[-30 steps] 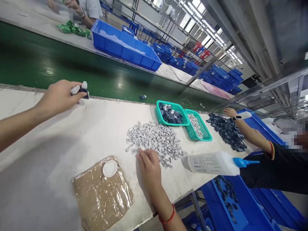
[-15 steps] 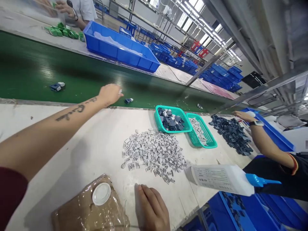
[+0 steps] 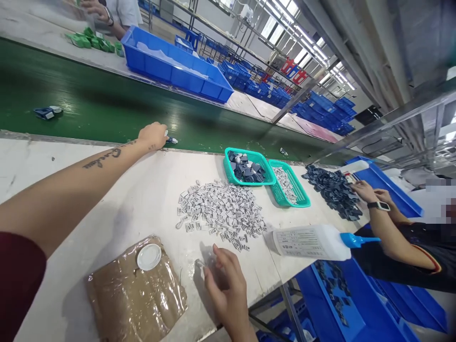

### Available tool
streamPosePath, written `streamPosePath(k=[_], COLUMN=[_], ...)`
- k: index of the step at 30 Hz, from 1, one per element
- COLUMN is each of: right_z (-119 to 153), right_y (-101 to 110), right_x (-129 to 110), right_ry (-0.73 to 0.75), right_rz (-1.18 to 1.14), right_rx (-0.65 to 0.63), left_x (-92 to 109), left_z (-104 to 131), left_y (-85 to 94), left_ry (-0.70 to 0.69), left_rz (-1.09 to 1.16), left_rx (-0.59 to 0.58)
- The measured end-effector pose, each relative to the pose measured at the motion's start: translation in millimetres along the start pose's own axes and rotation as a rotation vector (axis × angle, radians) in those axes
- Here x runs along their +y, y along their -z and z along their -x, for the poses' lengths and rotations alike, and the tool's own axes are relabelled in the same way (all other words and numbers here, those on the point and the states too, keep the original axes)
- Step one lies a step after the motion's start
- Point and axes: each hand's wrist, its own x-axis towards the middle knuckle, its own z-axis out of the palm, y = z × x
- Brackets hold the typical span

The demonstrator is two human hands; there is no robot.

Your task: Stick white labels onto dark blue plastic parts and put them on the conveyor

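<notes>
Your left hand (image 3: 154,136) reaches to the belt (image 3: 107,107) edge, fingers closed on a small dark part (image 3: 172,140), I think. Your right hand (image 3: 224,280) pinches a tiny piece (image 3: 199,262) beside the grey pile (image 3: 221,213). The part can slip onto the belt if the grip loosens.

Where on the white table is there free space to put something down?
Bare table lies between the left forearm, the pile of small grey parts and the wrapped brown pad. It is crowded to the right: two green baskets, dark parts and the glue bottle.
</notes>
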Motion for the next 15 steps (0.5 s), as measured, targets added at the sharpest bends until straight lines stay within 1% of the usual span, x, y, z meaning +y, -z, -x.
streamPosePath(k=[3, 5, 7, 9, 12, 15], right_z=[-4, -6, -6, -6, -5, -6], right_y=[1, 0, -2, -2, -2, -1], right_x=[6, 9, 9, 8, 4, 5], right_ry=[-0.052, -0.06, -0.026, 0.046, 0.139, 0.112], right_rz=[-0.083, -0.128, -0.145, -0.128, -0.092, -0.102], right_rx=[-0.034, -0.065, -0.07, -0.06, -0.064, -0.094], left_x=[12, 17, 18, 12, -3, -21], left_z=[-2, -2, 1, 8, 28, 61], left_y=[2.3, 5.9, 11.1, 17.5, 28.5, 41.8], left_ry=[-0.045, -0.035, 0.002, 0.031, 0.078, 0.124], left_rz=[-0.005, -0.004, 0.022, 0.098, 0.323, 0.614], left_rx=[-0.069, -0.107, -0.104, -0.07, -0.005, 0.029])
